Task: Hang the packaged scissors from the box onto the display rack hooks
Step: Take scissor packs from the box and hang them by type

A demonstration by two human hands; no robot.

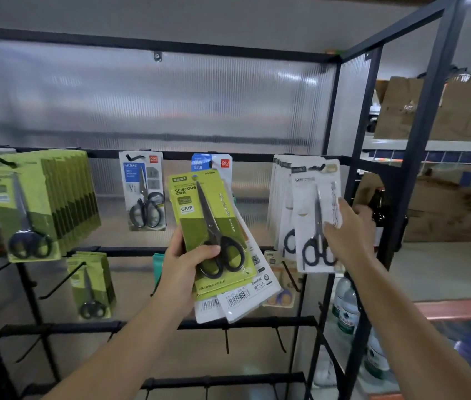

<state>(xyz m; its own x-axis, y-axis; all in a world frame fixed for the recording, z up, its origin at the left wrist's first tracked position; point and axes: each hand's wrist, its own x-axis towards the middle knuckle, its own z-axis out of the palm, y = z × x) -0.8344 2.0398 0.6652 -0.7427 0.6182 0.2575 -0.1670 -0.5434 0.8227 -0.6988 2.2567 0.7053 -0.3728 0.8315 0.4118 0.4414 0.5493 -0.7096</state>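
Left hand (183,267) grips a fanned stack of scissor packs (214,226), a green card foremost, held before the black display rack (188,251). Right hand (349,229), well apart, holds the front white scissors pack (316,215) hanging on a top-row hook (316,168). Green packs (35,203) fill the left hook. Ribbed translucent panel (171,102) behind; cardboard boxes (453,111) and water bottles (347,307) at right.

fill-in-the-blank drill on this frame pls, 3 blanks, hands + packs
1. The left hand grips a stack of packs whose top card is ____ in colour.
2. The right hand touches the front ____ pack on the rightmost hook.
3. The pack marked HOME hangs ____ of the held stack.

Missing: green; white; left
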